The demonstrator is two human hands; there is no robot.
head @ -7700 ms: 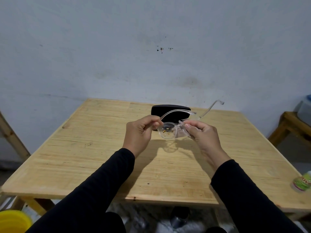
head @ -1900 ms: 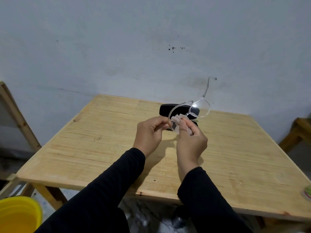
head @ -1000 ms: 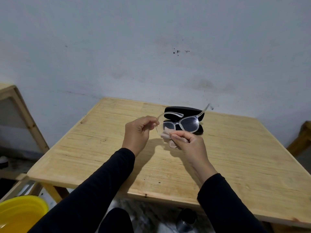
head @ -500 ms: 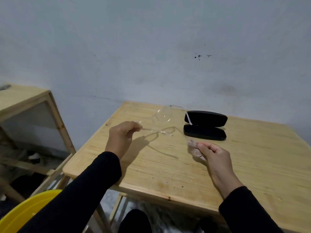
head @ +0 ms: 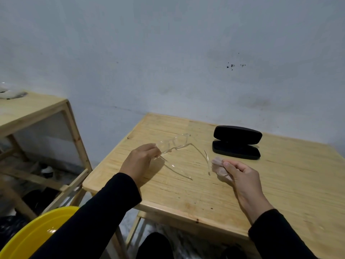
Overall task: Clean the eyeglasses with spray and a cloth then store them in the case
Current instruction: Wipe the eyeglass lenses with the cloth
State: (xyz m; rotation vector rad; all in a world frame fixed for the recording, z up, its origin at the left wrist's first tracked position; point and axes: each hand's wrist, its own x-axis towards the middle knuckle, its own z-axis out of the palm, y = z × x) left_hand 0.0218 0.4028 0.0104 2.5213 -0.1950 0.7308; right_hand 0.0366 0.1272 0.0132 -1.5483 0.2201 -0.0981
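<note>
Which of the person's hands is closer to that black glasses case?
Right. The right hand, pinching the cloth, sits just in front of the open case; the left hand, holding the eyeglasses, is farther left.

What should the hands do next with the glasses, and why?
Probably fold the arms shut. The left hand holds the glasses with both arms spread open, the right hand holds only the cloth, and the case lies open nearby.
</note>
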